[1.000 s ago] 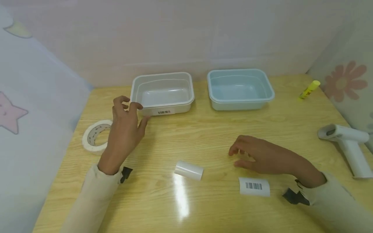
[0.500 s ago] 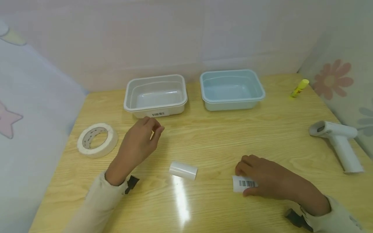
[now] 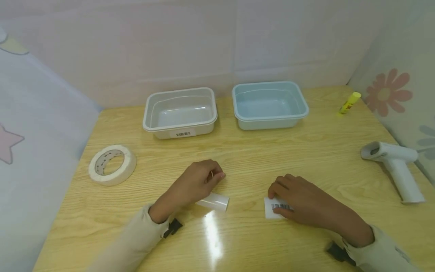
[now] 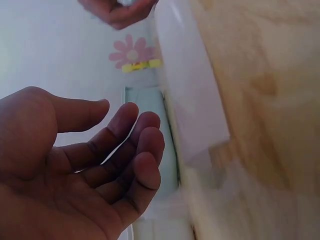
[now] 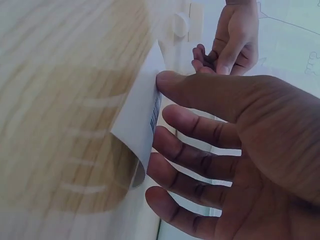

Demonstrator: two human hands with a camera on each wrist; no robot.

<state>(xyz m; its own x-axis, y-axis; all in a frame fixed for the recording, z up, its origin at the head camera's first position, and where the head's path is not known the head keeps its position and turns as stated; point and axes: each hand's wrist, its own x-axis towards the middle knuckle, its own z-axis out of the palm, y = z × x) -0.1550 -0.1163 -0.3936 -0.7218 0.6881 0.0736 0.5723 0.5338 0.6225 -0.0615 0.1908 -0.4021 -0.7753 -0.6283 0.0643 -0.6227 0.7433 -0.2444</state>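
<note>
My right hand [image 3: 302,202] holds a small white barcode label [image 3: 268,209] at the right front of the table, thumb and fingers near opposite edges. In the right wrist view, the label [image 5: 137,110] bows upward beneath the thumb and fingertips. Just behind a second curled white label [image 3: 217,202], my left hand [image 3: 195,181] hovers with loosely bent fingers. That label [image 4: 192,85] lies beside the hand in the left wrist view, apart from the fingers, with no print showing. Nothing shows between the left thumb and fingertips.
A grey-white tray [image 3: 200,129] with a barcode on its front stands at the back, beside a light blue tray [image 3: 268,124]. Masking tape [image 3: 127,166] lies at left. At right are a white barcode scanner [image 3: 399,170] and a yellow glue stick [image 3: 350,103].
My left hand has moved from the grey-white tray toward the front right, over by the curled label. My right hand has come down onto the barcode label and shifted it slightly left and away.
</note>
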